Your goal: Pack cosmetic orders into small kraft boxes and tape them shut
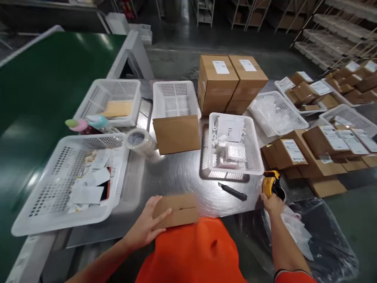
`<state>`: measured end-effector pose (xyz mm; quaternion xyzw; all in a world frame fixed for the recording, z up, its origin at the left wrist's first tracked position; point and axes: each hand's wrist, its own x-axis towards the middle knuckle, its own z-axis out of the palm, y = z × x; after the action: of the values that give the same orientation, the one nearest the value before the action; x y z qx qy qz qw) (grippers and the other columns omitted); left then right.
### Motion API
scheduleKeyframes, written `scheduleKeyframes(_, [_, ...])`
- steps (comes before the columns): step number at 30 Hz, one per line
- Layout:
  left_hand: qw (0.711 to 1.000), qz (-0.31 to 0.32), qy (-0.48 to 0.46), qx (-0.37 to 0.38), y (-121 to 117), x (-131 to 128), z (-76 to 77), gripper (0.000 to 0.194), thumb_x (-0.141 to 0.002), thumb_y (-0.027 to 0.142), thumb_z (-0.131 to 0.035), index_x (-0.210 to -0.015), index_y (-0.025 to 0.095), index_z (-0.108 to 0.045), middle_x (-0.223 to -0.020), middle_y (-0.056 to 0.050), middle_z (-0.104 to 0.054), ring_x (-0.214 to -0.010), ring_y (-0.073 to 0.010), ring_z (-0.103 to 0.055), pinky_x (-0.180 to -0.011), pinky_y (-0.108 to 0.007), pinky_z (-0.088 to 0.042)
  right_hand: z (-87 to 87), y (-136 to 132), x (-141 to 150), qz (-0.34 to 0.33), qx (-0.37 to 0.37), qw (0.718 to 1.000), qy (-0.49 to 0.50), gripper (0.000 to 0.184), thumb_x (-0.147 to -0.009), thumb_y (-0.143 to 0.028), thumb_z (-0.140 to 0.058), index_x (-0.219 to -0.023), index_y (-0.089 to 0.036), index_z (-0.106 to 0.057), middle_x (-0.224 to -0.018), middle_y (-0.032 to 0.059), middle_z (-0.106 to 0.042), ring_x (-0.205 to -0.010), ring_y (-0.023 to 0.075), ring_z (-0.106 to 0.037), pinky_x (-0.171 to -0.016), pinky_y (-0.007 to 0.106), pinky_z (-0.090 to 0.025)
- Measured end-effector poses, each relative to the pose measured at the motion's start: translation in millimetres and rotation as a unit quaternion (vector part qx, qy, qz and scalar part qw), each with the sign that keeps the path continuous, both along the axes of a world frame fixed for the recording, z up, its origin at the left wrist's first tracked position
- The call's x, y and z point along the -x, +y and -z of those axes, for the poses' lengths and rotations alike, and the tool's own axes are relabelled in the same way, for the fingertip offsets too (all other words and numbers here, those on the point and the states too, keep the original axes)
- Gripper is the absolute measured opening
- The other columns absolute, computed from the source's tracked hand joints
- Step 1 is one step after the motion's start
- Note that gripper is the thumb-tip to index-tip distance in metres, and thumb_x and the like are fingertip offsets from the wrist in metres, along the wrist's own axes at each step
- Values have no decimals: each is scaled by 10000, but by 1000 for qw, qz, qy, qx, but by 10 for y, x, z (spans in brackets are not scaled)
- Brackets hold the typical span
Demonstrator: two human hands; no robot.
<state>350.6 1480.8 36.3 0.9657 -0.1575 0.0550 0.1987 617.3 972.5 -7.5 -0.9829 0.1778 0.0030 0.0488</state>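
Observation:
My left hand (pixel 147 223) is closed on the left end of a small brown cardboard box (pixel 184 210). The box rests at the near edge of the metal table, against the orange clothing, its top flaps meeting at a seam. Far to the right, my right hand (pixel 273 204) grips a yellow and black tape dispenser (pixel 268 184) at the table's edge. A black utility knife (pixel 232 191) lies on the metal between the two hands. Beyond it stands a white basket (pixel 256 167) with bubble-wrapped packets, white cords and a card that reads "Dior".
An upright brown cardboard piece (pixel 176 135) leans on another white basket (pixel 176 87). Left are clear tape rolls (pixel 138 139) and a basket (pixel 44 196) of cards. Stacked boxes (pixel 219 82) stand behind; labelled parcels (pixel 291 151) sit right. A black bag (pixel 330 236) hangs right.

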Motion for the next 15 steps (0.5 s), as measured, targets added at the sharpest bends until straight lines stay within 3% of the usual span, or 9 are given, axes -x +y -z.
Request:
scheduleKeyframes(4, [999, -23, 28, 22, -35, 23, 40, 752, -890, 223, -623, -1526, 443, -288, -1660, -85, 11, -1457, -453, -212, -1075, -697, -360, 153, -147, 84, 14, 50, 992, 118, 440, -925, -382, -425, -1062, -43, -670, -988, 292, -691, -1048, 405, -648, -934, 552, -422])
scheduleKeyframes(10, [998, -36, 18, 39, -63, 61, 62, 758, -876, 220, -637, -1520, 443, -306, -1674, -57, 31, -1478, -470, -162, -1095, -706, -323, 118, -297, 334, -48, 36, 992, 110, 424, -894, -324, -416, -1088, -49, -675, -949, 259, -705, -1012, 386, -661, -894, 511, -456])
scheduleKeyframes(13, [999, -30, 8, 45, -56, 53, 49, 738, -873, 223, -644, -1513, 427, -338, -1671, -71, -4, -1465, -457, -206, -1096, -690, -336, 21, -157, 321, -19, 19, 1000, 3, 550, -886, -398, -417, -1175, 26, -615, -1065, 329, -651, -1108, 443, -604, -915, 561, -446])
scheduleKeyframes(15, [998, -25, 4, 52, -44, 25, 59, 708, -876, 233, -646, -1500, 424, -369, -1661, -82, -46, -1444, -434, -254, -1084, -664, -373, -90, 150, 350, -38, -38, 991, -122, 697, -882, -518, -438, -1301, 34, -514, -1216, 353, -579, -1214, 457, -532, -974, 603, -418])
